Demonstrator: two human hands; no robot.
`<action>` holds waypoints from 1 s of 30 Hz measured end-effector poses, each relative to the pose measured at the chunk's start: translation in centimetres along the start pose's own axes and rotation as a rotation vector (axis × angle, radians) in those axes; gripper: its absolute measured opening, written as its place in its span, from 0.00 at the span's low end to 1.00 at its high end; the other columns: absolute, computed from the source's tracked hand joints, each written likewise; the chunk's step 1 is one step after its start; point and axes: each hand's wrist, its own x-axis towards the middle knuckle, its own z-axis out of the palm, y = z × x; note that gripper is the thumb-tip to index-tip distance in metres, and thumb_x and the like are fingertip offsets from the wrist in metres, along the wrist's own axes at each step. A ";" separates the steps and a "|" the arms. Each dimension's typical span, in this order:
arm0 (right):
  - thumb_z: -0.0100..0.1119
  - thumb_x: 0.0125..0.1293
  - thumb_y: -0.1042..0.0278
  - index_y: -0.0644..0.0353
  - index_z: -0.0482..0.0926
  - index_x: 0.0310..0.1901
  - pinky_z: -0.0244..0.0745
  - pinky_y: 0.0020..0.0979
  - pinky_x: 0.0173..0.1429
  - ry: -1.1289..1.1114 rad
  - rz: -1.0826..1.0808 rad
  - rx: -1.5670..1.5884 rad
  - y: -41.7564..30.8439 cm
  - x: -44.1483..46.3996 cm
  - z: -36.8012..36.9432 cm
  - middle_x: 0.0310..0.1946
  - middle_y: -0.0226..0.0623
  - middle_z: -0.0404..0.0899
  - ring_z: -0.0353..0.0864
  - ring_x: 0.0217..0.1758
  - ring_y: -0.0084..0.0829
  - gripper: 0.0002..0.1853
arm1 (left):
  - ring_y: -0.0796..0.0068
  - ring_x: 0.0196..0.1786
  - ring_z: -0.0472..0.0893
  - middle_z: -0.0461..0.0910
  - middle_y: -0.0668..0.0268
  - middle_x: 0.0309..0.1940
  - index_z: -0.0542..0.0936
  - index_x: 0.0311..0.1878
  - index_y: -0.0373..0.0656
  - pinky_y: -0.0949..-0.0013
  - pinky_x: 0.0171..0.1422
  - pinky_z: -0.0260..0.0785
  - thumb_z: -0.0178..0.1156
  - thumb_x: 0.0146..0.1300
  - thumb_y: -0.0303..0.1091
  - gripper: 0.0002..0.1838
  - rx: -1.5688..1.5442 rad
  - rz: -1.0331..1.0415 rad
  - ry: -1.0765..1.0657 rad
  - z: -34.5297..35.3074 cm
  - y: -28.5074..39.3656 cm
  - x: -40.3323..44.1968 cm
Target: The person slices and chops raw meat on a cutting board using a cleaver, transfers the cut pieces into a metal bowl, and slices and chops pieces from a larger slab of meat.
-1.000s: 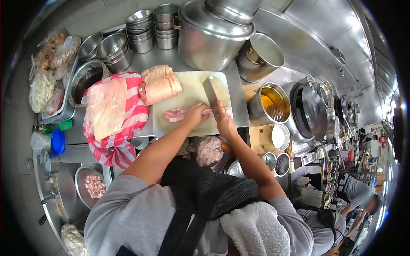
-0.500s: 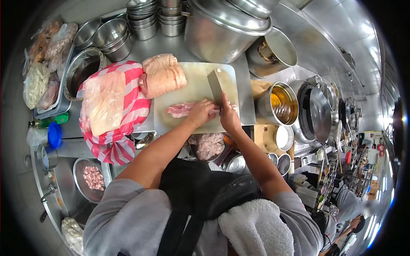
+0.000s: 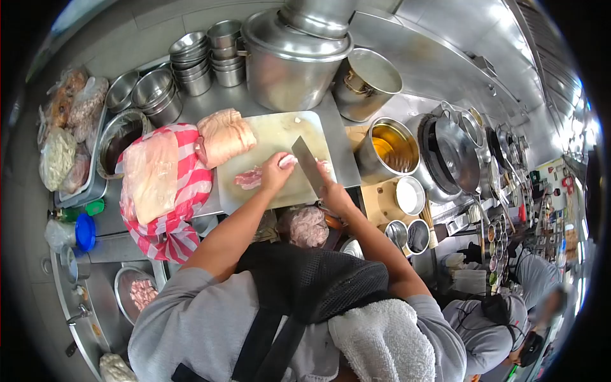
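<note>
On the white cutting board (image 3: 273,134), my right hand (image 3: 333,196) grips a cleaver (image 3: 308,167) by its handle, the broad blade pointing away from me. My left hand (image 3: 275,176), left of the blade, pinches a small pale piece of meat (image 3: 288,160). A strip of raw meat (image 3: 249,178) lies beside the left hand on the board. Right of the blade is another bit of meat (image 3: 325,166), partly hidden. A thick slab of skin-on meat (image 3: 228,136) rests over the board's far left corner.
Another slab (image 3: 151,172) lies on a red-and-white striped bag (image 3: 200,153) at the left. Pots, including one of amber liquid (image 3: 393,151), stand right. A bagged lump of meat (image 3: 305,226) is below the board. Cut chunks (image 3: 143,294) sit in a sink-side bowl.
My left hand has come off the meat strip, now pinching a small piece. The cleaver has shifted slightly away from the strip. My whole view has tilted and moved.
</note>
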 end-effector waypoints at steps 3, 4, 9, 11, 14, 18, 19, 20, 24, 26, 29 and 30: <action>0.53 0.78 0.71 0.39 0.52 0.92 0.80 0.66 0.56 0.041 -0.099 0.119 0.6 -0.2 -1.8 0.42 0.74 0.86 0.88 0.48 0.73 0.44 | 0.50 0.51 0.92 0.93 0.53 0.49 0.90 0.55 0.42 0.53 0.58 0.85 0.80 0.61 0.34 0.19 0.059 0.038 -0.137 1.3 0.8 -1.0; 0.53 0.78 0.71 0.39 0.51 0.92 0.80 0.66 0.55 0.116 -0.107 0.103 -0.2 -0.7 -2.6 0.40 0.73 0.86 0.88 0.46 0.73 0.44 | 0.51 0.52 0.92 0.92 0.53 0.50 0.90 0.56 0.40 0.54 0.60 0.85 0.81 0.60 0.33 0.21 0.084 0.127 -0.195 2.3 1.1 -0.9; 0.54 0.79 0.76 0.40 0.46 0.93 0.78 0.64 0.51 0.196 -0.026 0.054 -2.7 -1.9 -5.1 0.37 0.67 0.87 0.89 0.43 0.71 0.46 | 0.50 0.62 0.86 0.88 0.54 0.58 0.88 0.63 0.43 0.51 0.70 0.79 0.85 0.55 0.39 0.31 0.380 0.382 -0.305 0.0 4.3 0.1; 0.54 0.80 0.76 0.39 0.46 0.93 0.78 0.64 0.50 0.200 -0.048 0.062 -3.2 -2.1 -5.1 0.37 0.67 0.87 0.88 0.43 0.71 0.46 | 0.50 0.63 0.85 0.88 0.56 0.59 0.87 0.64 0.44 0.52 0.70 0.78 0.85 0.54 0.40 0.33 0.448 0.288 -0.278 -1.1 2.8 -0.3; 0.55 0.81 0.75 0.39 0.46 0.93 0.78 0.65 0.50 0.176 -0.054 0.054 -4.1 -2.6 -5.1 0.38 0.68 0.87 0.88 0.44 0.73 0.46 | 0.47 0.67 0.83 0.87 0.55 0.61 0.88 0.65 0.44 0.49 0.74 0.75 0.83 0.55 0.44 0.34 0.506 0.105 -0.515 -3.7 0.9 -1.0; 0.55 0.81 0.75 0.41 0.46 0.93 0.78 0.66 0.52 0.112 -0.029 0.054 -4.3 -2.1 -4.6 0.46 0.71 0.88 0.87 0.46 0.74 0.46 | 0.49 0.64 0.85 0.87 0.55 0.60 0.89 0.63 0.42 0.49 0.71 0.77 0.81 0.57 0.44 0.30 0.592 0.069 -0.595 -6.0 3.0 -1.3; 0.55 0.81 0.75 0.41 0.46 0.93 0.78 0.66 0.52 0.104 -0.030 0.056 -4.2 -1.9 -4.2 0.46 0.71 0.88 0.87 0.46 0.74 0.46 | 0.50 0.62 0.85 0.87 0.55 0.58 0.90 0.62 0.41 0.49 0.70 0.78 0.81 0.59 0.43 0.29 0.577 0.135 -0.566 -6.0 2.9 -1.3; 0.55 0.81 0.75 0.42 0.46 0.93 0.79 0.66 0.53 0.113 -0.060 0.060 -4.2 -1.7 -3.7 0.51 0.71 0.87 0.87 0.47 0.74 0.46 | 0.50 0.62 0.85 0.87 0.55 0.58 0.90 0.62 0.41 0.49 0.70 0.78 0.81 0.59 0.43 0.29 0.580 0.128 -0.565 -5.5 2.7 -1.6; 0.55 0.81 0.75 0.44 0.46 0.93 0.79 0.67 0.56 0.115 -0.113 0.106 -4.8 -0.7 -1.8 0.62 0.70 0.84 0.87 0.51 0.74 0.45 | 0.49 0.58 0.85 0.88 0.55 0.52 0.90 0.56 0.40 0.50 0.66 0.78 0.79 0.61 0.39 0.22 0.303 0.194 -0.352 -3.5 1.4 -2.7; 0.55 0.81 0.73 0.41 0.45 0.93 0.79 0.67 0.52 0.133 -0.131 0.109 -4.9 -0.2 -0.8 0.48 0.70 0.85 0.87 0.45 0.73 0.45 | 0.48 0.57 0.85 0.88 0.55 0.50 0.90 0.54 0.39 0.50 0.65 0.78 0.79 0.62 0.37 0.19 0.283 0.189 -0.360 -3.4 1.2 -2.6; 0.56 0.81 0.71 0.38 0.45 0.93 0.78 0.67 0.49 0.133 -0.152 0.082 -4.2 0.1 1.6 0.35 0.71 0.86 0.87 0.39 0.73 0.46 | 0.50 0.55 0.86 0.89 0.56 0.48 0.89 0.48 0.39 0.52 0.60 0.81 0.78 0.63 0.34 0.14 0.269 0.305 -0.325 -3.4 1.6 -2.4; 0.56 0.81 0.71 0.38 0.44 0.93 0.79 0.66 0.49 0.121 -0.151 0.057 -3.8 0.3 2.4 0.35 0.71 0.86 0.87 0.39 0.73 0.47 | 0.49 0.54 0.86 0.88 0.57 0.47 0.89 0.47 0.39 0.52 0.60 0.81 0.78 0.63 0.34 0.13 0.276 0.299 -0.324 -3.4 1.9 -2.3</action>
